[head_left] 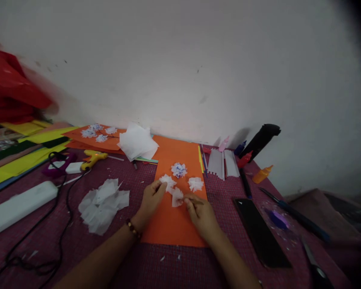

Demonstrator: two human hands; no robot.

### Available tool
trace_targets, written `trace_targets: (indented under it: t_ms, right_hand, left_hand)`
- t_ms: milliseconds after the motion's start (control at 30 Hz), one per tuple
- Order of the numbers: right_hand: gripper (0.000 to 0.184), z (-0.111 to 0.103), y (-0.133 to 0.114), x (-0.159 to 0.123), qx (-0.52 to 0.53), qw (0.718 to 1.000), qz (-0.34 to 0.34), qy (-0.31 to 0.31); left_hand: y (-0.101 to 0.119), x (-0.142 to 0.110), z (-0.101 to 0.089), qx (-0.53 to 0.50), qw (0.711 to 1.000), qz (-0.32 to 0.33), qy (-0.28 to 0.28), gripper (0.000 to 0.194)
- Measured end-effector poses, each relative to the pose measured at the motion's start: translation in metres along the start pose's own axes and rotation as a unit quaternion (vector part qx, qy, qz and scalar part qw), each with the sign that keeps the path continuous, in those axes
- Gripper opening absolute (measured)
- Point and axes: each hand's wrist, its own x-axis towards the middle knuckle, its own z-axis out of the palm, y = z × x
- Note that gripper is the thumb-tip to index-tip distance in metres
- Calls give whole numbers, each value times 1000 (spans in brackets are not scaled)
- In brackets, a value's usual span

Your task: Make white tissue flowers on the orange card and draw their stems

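An orange paper sheet (174,224) lies on the maroon mat in front of me. On it rest several small tissue-paper flowers: a blue-and-white one (179,169), a white one (195,184), another white one (168,181) and a folded white piece (177,197). My left hand (151,198) pinches the edge of the white flower at the left. My right hand (200,212) has its fingers closed on a thin stick-like thing beside the folded white piece; what it is I cannot make out.
White tissue scraps (104,204) lie at the left, a tissue stack (136,142) behind. A yellow glue gun (92,157), its black cord, a white power strip (16,206), coloured sheets, a black phone (260,233), scissors (315,269), glue bottles (261,174) and white strips surround the sheet.
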Motion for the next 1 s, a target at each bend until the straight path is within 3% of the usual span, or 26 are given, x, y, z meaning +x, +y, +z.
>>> trace_targets:
  t_ms: [167,367,467,600,767,867,1000]
  right_hand:
    - [24,4,-4,-2,-46,997,-41,-42]
    - [28,8,-3,-3,-28,997,-52,-39]
    - [31,7,5,-2,53,998,16,28]
    - [38,4,20,0,185,965,132,130]
    - [37,6,28,4,312,910,213,173]
    - [37,7,29,5,340,895,229,177]
    - [37,10,28,7,339,901,218,160]
  left_hand:
    - [-9,2,2,59,998,11,-17,32]
    - [-18,4,7,92,995,29,-36,30]
    - [-19,4,8,91,995,31,-34,29]
    - [-19,5,7,96,994,33,-30,30]
    - [-21,5,8,97,994,32,-28,31]
    - [-15,-2,8,105,993,55,-26,27]
    - [1,-17,6,151,967,168,-118,10]
